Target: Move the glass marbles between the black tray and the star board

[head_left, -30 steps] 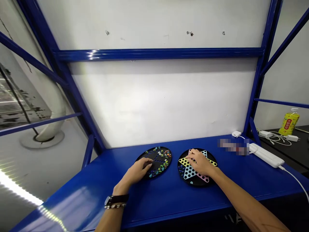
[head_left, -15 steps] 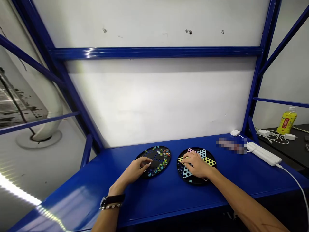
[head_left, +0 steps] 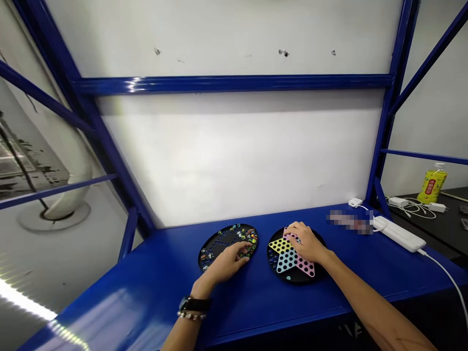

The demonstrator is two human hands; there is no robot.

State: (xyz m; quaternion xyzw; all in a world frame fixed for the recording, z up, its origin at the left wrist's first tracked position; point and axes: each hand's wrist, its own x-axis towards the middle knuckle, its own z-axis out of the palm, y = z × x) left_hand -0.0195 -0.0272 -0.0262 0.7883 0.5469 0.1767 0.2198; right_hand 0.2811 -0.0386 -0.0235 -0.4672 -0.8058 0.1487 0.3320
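Observation:
Two round black trays sit side by side on the blue shelf [head_left: 256, 302]. The left tray [head_left: 215, 242] holds several loose coloured marbles [head_left: 247, 235]. My left hand [head_left: 231, 261] rests on its near right edge, fingers curled down among the marbles; whether it holds one is hidden. The right tray is a Chinese checkers board [head_left: 288, 261] with a pastel star of yellow, blue and pink points. My right hand [head_left: 305, 241] lies over the board's far right part, fingers bent and pressed onto the star.
A white power strip [head_left: 398, 234] with a cable lies at the shelf's right end, a white plug [head_left: 355, 202] behind it. A yellow bottle [head_left: 432, 183] and chargers stand on the black table to the right. Blue frame posts rise on both sides.
My left hand has slid right along the marble tray to its near right edge. My right hand has shifted toward the board's far right, uncovering more of the star.

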